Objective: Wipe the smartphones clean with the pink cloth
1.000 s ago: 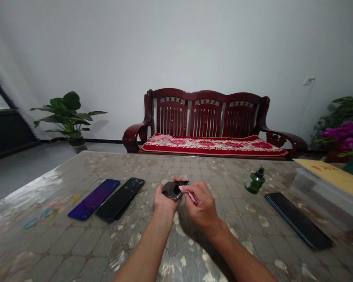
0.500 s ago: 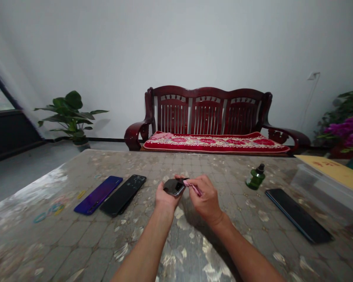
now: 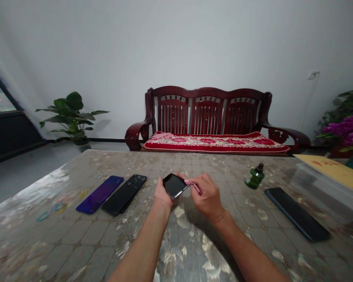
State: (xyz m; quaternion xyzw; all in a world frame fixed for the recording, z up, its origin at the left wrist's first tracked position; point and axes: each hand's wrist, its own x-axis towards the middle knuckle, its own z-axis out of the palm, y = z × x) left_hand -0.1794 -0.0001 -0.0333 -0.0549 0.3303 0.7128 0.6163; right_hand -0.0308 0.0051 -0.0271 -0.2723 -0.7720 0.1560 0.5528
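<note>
My left hand (image 3: 163, 194) is closed around a phone (image 3: 173, 185), holding it above the table with its dark face tilted up toward me. The thumb lies along the phone's left edge and fingertips show behind its far side. My right hand (image 3: 206, 196) pinches a small pink cloth (image 3: 194, 186) whose tip touches the phone's right edge. Left of my hands, a purple-blue phone (image 3: 100, 194) and a black phone (image 3: 125, 194) with a patterned end lie side by side on the table.
The patterned table (image 3: 85, 243) holds coloured rubber bands (image 3: 51, 210) at left. At right stand a green bottle (image 3: 254, 177) with a black cap, another dark phone (image 3: 297, 213) and a clear plastic box (image 3: 320, 192) topped by yellow paper. Beyond is a wooden bench (image 3: 207, 94).
The phone in my left hand has tilted, so a flat dark face now shows where a glossy surface with a camera block was. The pink cloth stays at its right edge.
</note>
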